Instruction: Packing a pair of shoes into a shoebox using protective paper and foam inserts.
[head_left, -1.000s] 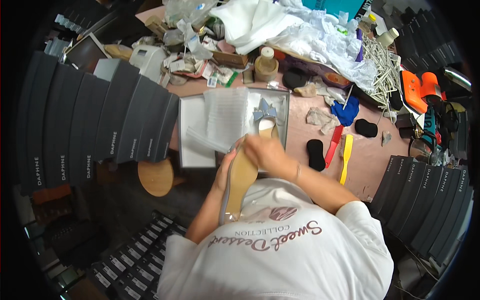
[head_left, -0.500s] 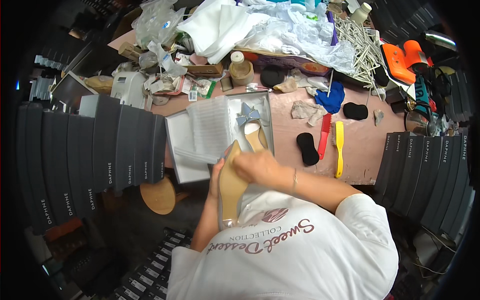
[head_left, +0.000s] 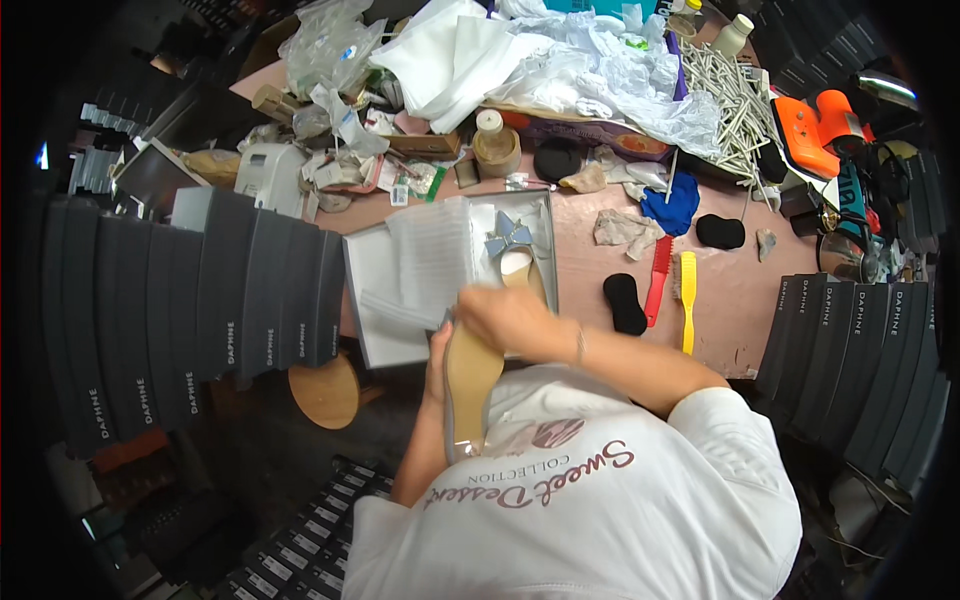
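Observation:
A shoe with a tan sole is held before my chest, sole facing me and its clear heel end lowest. Its left edge rests in my left hand, which is closed round it. My right hand is curled in a fist over the upper, toe end of the sole. Whatever its fingers hold is hidden. Just beyond, an open grey shoe box contains another shoe with a light blue bow, beside translucent white wrapping.
Stacks of dark boxes stand left, with more boxes right. A red brush, a yellow brush, black sponge pads and a blue cloth lie right of the box. White sheets and bags pile up behind; a round stool is lower left.
My right hand has slid up from the middle of the sole toward its toe end. The left hand keeps its hold on the shoe. The whole view has shifted slightly.

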